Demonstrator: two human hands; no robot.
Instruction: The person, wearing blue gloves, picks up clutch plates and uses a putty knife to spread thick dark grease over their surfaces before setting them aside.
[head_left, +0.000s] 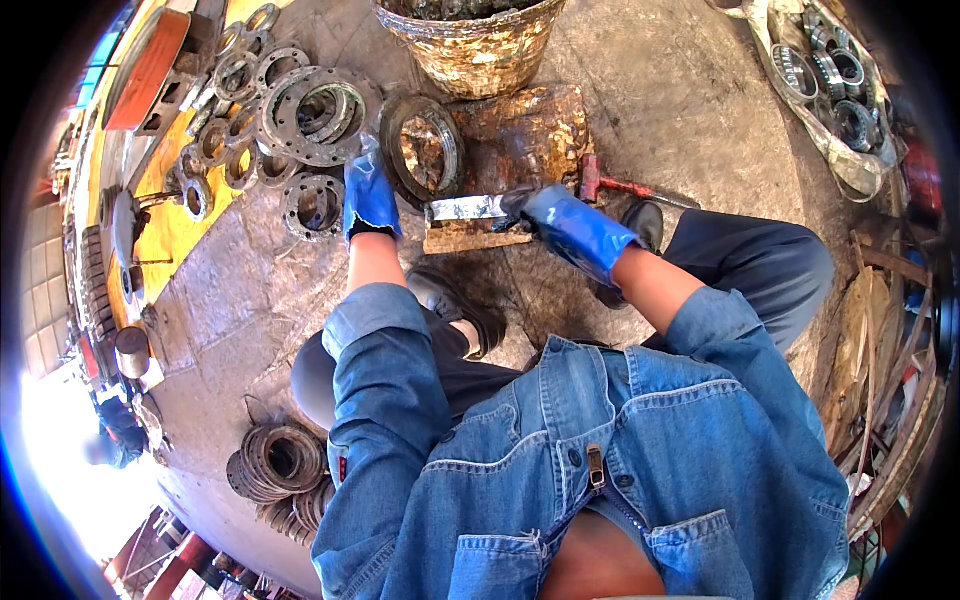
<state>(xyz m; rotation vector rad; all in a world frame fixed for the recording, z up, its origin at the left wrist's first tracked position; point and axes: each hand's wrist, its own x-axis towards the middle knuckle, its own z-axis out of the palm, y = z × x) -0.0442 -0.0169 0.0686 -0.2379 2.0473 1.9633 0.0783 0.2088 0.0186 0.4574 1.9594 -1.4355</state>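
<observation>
A blue glove covers my left hand, which closes at the left edge of a dark, greasy metal ring; its fingertips are partly hidden. The ring is tilted on a stained wooden block. My right hand, in a matching blue glove with dark fingers, grips a flat, straight-edged metal strip. The strip points left across the near part of the block, just below the ring, and its face is pale and smeared. Beside the block's right side lies a hammer with a red head and handle.
A dirty bucket stands behind the block. Several flanges and rings crowd the left, near a yellow strip. Stacked rings lie at lower left. Bearings rest on a cloth sheet at far right.
</observation>
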